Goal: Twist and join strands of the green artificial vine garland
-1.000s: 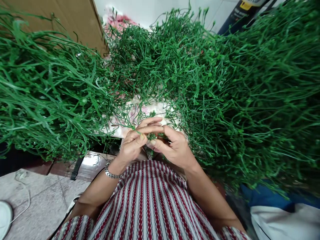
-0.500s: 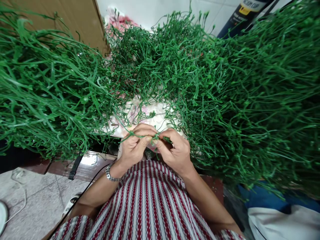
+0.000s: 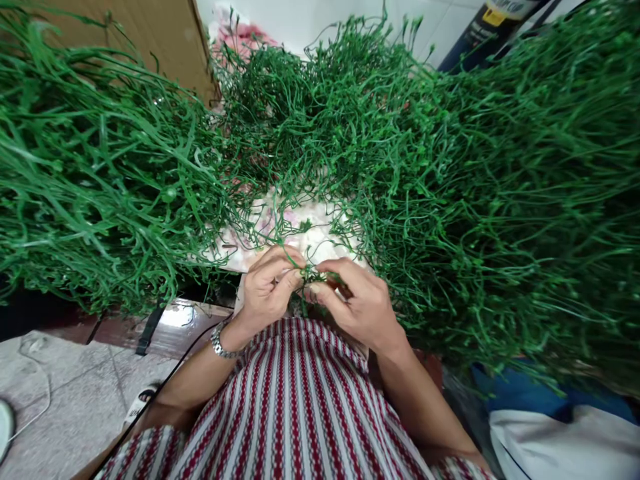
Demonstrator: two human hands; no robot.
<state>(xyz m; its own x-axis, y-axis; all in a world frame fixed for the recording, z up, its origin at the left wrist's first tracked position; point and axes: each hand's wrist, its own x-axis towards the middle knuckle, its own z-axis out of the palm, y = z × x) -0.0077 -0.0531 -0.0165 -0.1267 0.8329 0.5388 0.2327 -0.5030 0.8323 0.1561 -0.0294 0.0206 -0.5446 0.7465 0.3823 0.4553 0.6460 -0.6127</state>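
Observation:
My left hand [image 3: 270,283], a metal-band watch on its wrist, is closed in a pinch on a thin green plastic-looking stem [image 3: 304,272] with small branching tips. Just across from it, the thumb and forefinger of my right hand [image 3: 357,297] close around the same stem's branching end. The fingertips of both hands almost meet above my lap, and they partly hide the stem. Behind them lies a pale, pinkish-patterned surface [image 3: 320,233] strewn with a few loose green stems.
Tangled green stems are heaped at left [image 3: 100,180], at the back and at right [image 3: 500,200]. A cardboard box [image 3: 150,40] stands back left, and a dark cylinder [image 3: 483,33] leans back right. Blue and white cloth [image 3: 565,427] lies at lower right.
The stem in my left hand has swung from pointing left to pointing up and away. My right hand has shifted slightly right, its thumb and forefinger a little wider apart.

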